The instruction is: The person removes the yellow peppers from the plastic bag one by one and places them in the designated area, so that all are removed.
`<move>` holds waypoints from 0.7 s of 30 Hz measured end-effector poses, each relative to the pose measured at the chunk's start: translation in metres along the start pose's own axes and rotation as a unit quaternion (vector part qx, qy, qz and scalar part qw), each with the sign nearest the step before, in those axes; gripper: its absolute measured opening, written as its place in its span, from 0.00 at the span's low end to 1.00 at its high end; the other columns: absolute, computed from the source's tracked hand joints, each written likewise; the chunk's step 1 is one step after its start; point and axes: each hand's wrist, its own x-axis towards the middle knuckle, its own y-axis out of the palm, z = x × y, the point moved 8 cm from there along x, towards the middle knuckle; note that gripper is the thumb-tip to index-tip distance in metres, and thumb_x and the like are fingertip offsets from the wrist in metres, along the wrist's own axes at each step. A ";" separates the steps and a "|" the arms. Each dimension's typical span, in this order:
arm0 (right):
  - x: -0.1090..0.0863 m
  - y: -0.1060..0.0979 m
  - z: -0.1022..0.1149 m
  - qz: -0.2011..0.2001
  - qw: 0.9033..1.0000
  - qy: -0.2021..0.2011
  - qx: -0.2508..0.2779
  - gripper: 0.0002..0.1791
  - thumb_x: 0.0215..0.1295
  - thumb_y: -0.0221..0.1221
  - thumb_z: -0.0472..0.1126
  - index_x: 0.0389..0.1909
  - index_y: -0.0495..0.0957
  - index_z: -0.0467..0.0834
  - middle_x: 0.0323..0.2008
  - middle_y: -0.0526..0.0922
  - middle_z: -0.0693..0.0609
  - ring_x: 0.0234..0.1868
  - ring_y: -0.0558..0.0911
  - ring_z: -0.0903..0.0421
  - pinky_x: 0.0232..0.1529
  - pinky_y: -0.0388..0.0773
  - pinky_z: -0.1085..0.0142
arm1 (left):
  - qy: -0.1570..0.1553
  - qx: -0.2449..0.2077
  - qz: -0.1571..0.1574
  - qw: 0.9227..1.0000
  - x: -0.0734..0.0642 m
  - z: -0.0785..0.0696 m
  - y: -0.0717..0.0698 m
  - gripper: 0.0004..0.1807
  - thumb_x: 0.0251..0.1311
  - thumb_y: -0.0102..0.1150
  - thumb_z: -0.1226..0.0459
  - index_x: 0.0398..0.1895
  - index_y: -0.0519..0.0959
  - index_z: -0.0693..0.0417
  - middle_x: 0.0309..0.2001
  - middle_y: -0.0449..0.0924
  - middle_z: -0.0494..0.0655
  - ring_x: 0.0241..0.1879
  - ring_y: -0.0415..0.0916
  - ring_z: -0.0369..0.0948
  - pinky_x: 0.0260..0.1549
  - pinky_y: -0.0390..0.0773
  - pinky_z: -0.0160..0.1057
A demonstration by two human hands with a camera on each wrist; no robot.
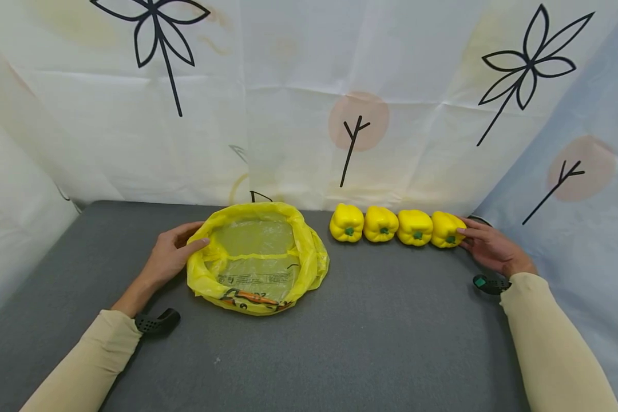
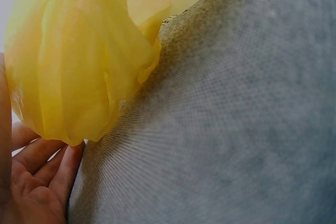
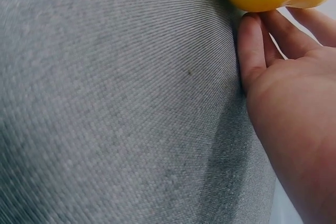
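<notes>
A yellow plastic bag [image 1: 316,263], its mouth spread wide and its rim rolled outward, sits on the grey table, left of centre. My left hand [image 1: 172,252] rests against its left side, the thumb over the rim; in the left wrist view the other fingers [image 2: 65,166] reach fairly straight to the bag's side. Toward the back right, several yellow bell peppers stand in a row, green stems facing me. At the right end, my right hand [image 1: 491,246] touches the last bell pepper [image 1: 445,230]. Its fingers [image 3: 252,45] extend to the pepper's side in the right wrist view.
Three more bell peppers [image 1: 347,223] continue the row leftward, close by the back curtain [image 1: 288,143]. Another curtain [image 1: 587,240] hangs along the right side. The grey tabletop [image 1: 360,343] spreads in front of bag and peppers. Both wrists wear dark bands [image 1: 157,321].
</notes>
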 end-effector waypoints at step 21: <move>-0.003 -0.007 0.000 -0.086 0.995 0.029 -0.033 0.44 0.81 0.49 0.49 0.82 0.31 0.41 0.80 0.42 0.49 0.58 0.70 0.69 0.72 0.56 0.61 | -0.003 0.000 0.002 1.000 -0.001 0.000 -0.001 0.31 0.76 0.55 0.57 0.75 0.64 0.63 0.69 0.68 0.66 0.64 0.70 0.59 0.45 0.69 0.19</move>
